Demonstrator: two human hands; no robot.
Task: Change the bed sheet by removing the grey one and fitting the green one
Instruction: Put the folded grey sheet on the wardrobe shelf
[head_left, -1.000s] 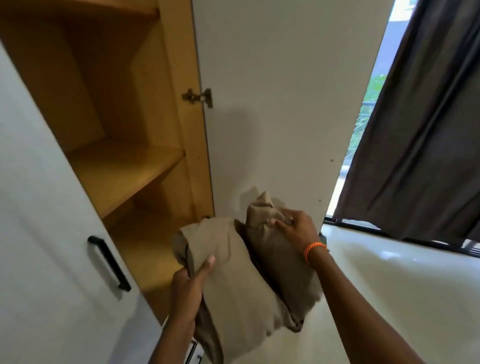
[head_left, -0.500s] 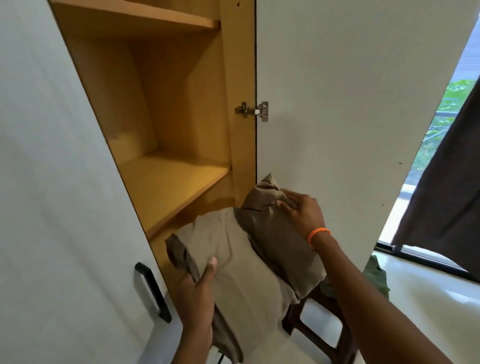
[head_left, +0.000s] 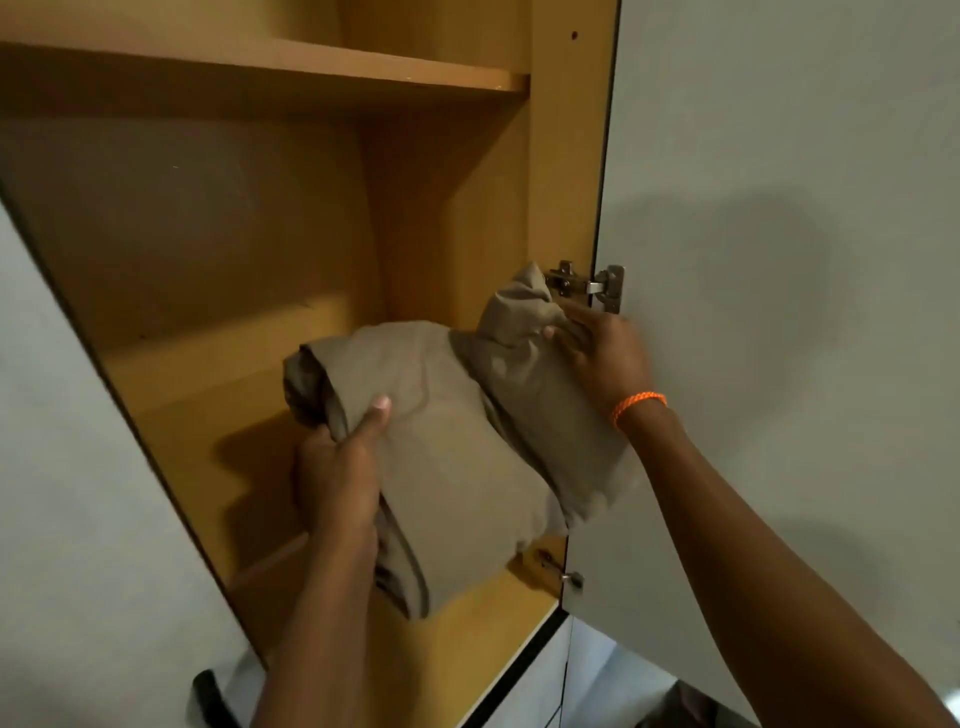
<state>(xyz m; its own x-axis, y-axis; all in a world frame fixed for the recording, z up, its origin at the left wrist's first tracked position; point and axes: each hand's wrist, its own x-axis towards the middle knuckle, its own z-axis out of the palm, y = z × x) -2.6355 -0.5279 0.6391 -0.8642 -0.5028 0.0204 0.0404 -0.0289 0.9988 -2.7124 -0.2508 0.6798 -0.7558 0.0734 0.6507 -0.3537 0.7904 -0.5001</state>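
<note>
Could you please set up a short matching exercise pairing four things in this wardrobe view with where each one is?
1. grey-brown folded sheet
2. orange braided wristband
3. upper metal door hinge
4. upper wooden shelf board

a. on the right wrist
b. above both hands
c. held between both hands
d. just above the right hand's fingers

Pairs: 1-c, 2-a, 3-d, 4-b

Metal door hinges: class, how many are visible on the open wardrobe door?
2. One silver metal hinge beside the right hand; a second silver hinge under the folded grey-brown sheet. Others may be hidden.
</note>
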